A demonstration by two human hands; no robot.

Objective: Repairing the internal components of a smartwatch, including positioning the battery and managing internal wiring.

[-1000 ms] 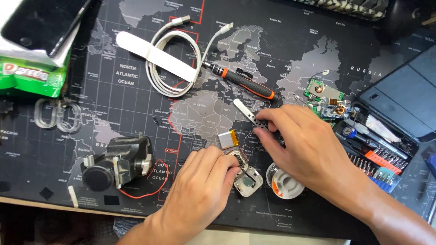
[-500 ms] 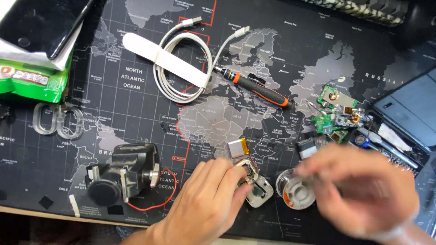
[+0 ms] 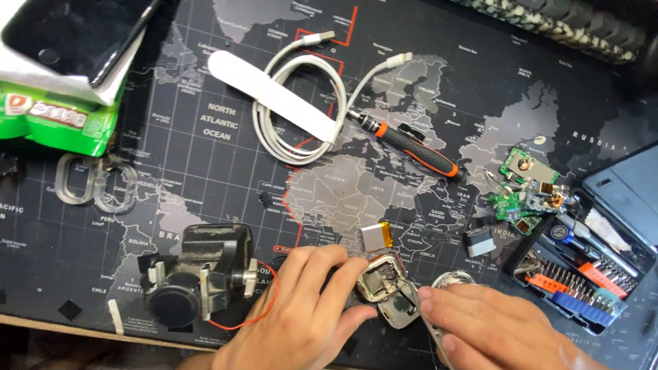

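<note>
— What differs from a second ago?

— My right hand (image 3: pixel 493 325) has left the upper part of the map mat (image 3: pixel 205 157) and come down to the near edge, now sharp rather than blurred, beside the opened smartwatch case (image 3: pixel 385 288).

— How does the case lie?

— Long axis slanted, far-left to near-right, open side up, small silver battery (image 3: pixel 376 236) just beyond it.

— And your hands?

— My left hand (image 3: pixel 301 318) pinches the case, fingers curled. My right is closed narrowly on thin metal tweezers (image 3: pixel 433 334), tip at the case's near corner.

surface: world-map desk mat (image 3: pixel 205 171) | on it: white cable (image 3: pixel 301 103), screwdriver (image 3: pixel 411 151), bit case (image 3: pixel 582 274)
</note>
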